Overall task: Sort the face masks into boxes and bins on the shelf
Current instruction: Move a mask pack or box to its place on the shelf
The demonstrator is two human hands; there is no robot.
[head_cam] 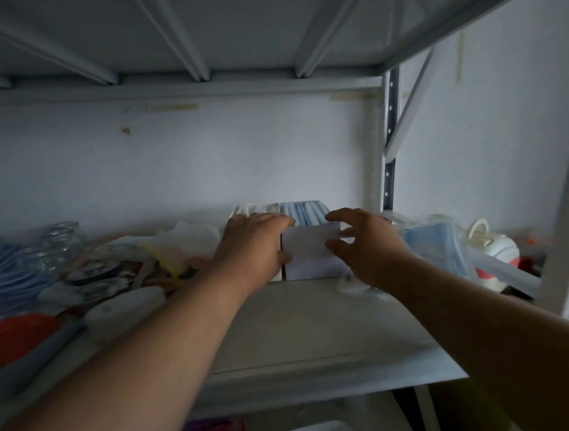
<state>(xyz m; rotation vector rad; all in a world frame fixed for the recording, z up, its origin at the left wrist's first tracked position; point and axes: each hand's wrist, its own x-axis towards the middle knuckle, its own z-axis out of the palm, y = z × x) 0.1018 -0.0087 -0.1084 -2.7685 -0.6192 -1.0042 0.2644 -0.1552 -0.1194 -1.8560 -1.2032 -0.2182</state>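
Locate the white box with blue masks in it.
In the head view the white box stands mid-shelf toward the back wall, between the left hand, which grips its left edge, and the right hand, with another white box against its left side.

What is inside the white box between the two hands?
The white box holds blue face masks standing on edge, their top edges showing above the rim. How far down they reach is hidden by the box's front wall and the left hand.
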